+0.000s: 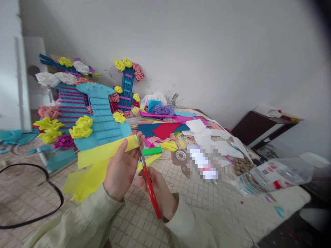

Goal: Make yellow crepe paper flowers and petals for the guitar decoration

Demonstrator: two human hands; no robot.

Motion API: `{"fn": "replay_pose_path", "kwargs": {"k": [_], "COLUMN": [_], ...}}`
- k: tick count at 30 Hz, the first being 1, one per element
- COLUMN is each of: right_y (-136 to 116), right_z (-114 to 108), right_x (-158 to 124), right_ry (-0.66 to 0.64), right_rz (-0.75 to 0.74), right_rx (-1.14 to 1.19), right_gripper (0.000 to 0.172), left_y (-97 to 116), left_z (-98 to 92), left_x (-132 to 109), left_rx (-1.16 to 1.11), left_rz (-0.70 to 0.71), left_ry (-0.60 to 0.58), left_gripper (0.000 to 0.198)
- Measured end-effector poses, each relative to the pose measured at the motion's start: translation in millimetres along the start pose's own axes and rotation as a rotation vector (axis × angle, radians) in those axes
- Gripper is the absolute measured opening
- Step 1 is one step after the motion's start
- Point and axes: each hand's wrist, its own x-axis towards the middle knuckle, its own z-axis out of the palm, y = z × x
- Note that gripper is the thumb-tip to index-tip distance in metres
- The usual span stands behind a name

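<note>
My left hand (121,167) grips a yellow strip of paper (100,151) between thumb and fingers, its right end reaching past the fingertips. In my right hand (159,187) is a pair of red-handled scissors (150,189), fingers wrapped round the handles. The blades point up and away, right at the strip's right end. Whether they have cut into it I cannot tell. More yellow paper (86,181) lies under and left of my left hand. Beyond the scissors lies a green rectangular piece (152,151).
Craft pieces with paper flowers, a light-blue one (102,113) and a dark-blue one (127,88), lean at the back. Paper scraps (165,129) cover the middle. A clear plastic bottle (276,175) lies right, near nuts (243,166). A black loop (60,196) lies left.
</note>
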Motion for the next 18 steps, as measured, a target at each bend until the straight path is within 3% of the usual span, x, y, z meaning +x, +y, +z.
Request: {"fn": "replay_pose_path", "kwargs": {"k": [4,11,18], "right_y": [-5.4,-8.5,-3.8], "right_z": [-0.1,2.9,0.7], "right_x": [-0.9,-1.7,0.2], "right_ry": [-0.046,-0.015,-0.002], "right_rz": [0.007,0.034,-0.017], "right_rx": [0.027,0.092,-0.039], "right_gripper": [0.036,0.04,0.037], "left_y": [0.7,-1.3,-0.1], "left_z": [0.0,-1.5,0.6], "left_x": [0.0,0.2,0.5], "left_rx": [-0.017,0.0,0.011], "left_rz": [0.035,0.056,0.046], "left_ry": [0.026,0.002,0.02], "left_gripper": [0.03,0.03,0.031]}}
